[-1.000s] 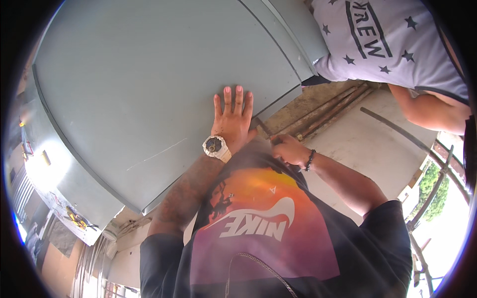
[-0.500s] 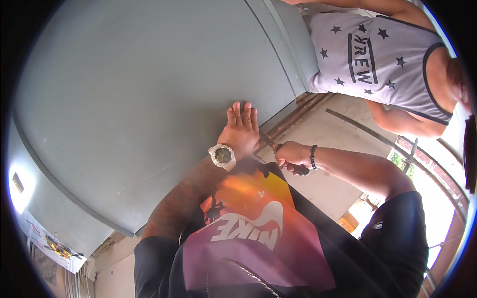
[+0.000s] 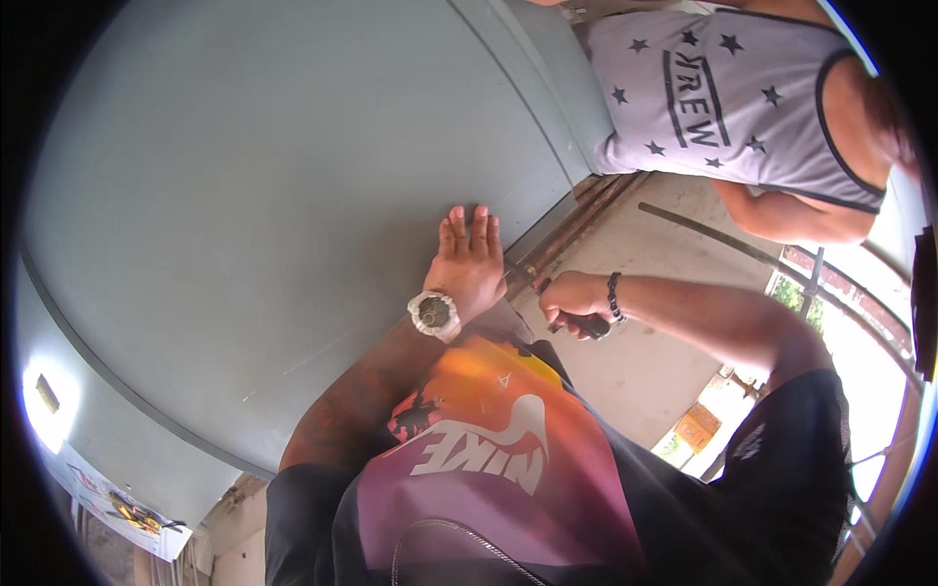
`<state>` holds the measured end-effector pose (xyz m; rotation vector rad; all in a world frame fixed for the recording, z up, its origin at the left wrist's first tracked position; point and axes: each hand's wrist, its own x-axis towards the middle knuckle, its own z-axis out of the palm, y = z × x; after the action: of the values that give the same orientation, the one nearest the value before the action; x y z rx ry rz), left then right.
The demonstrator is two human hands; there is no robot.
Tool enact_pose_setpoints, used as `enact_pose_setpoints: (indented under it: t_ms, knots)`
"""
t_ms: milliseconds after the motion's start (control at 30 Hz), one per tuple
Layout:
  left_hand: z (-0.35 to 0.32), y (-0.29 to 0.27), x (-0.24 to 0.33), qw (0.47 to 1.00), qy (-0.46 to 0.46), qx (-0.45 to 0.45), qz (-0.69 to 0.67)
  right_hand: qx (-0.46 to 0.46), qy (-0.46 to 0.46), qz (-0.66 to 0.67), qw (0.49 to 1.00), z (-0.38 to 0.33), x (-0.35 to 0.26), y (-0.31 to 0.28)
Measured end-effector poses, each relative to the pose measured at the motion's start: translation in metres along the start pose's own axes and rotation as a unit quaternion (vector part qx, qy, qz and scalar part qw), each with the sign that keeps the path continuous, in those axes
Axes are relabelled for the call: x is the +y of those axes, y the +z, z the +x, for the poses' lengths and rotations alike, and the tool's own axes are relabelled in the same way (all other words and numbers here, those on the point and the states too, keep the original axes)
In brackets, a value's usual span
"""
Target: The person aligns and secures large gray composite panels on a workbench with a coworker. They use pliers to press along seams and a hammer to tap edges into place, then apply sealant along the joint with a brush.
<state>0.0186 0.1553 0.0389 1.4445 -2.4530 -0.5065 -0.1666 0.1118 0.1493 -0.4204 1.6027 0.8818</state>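
Note:
My left hand (image 3: 467,267) lies flat on a large grey metal panel (image 3: 244,176), fingers stretched out near its right edge. A pale wristwatch circles that wrist. To the right, past the panel's edge, my right hand (image 3: 575,301) is closed round a hand tool with a black and orange handle (image 3: 591,327). The fingers cover most of the tool, so its exact kind cannot be made out. A gap shows between my two hands.
Another person in a grey star-printed tank top (image 3: 718,98) is close by at upper right. Brown pipes (image 3: 586,215) run along the panel's edge, and a dark bar (image 3: 708,227) crosses beyond. A bright lamp (image 3: 46,396) glows at far left.
My right hand with the tool has drawn slightly away from the panel's edge and my left hand. The left hand stays flat on the panel. The whole view has shifted a little.

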Motion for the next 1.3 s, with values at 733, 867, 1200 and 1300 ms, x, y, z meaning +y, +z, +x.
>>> enact_pose_setpoints:
  t_ms: [733,867,1200,1300]
  knots:
    - [0.042,-0.014,0.035,0.99,-0.064,-0.087,0.096,0.051,-0.238,0.119,0.963,0.051,0.058,-0.045]
    - [0.04,0.0,0.029,0.993,-0.03,-0.033,0.108,0.034,-0.179,0.085,0.98,0.026,0.041,-0.053]
    - [0.037,-0.001,0.021,0.993,-0.001,0.006,0.119,0.029,0.07,0.001,0.997,-0.03,-0.029,-0.062]
    - [0.031,0.0,0.017,0.994,-0.006,0.027,0.104,0.025,0.082,-0.005,0.996,-0.031,-0.033,-0.058]
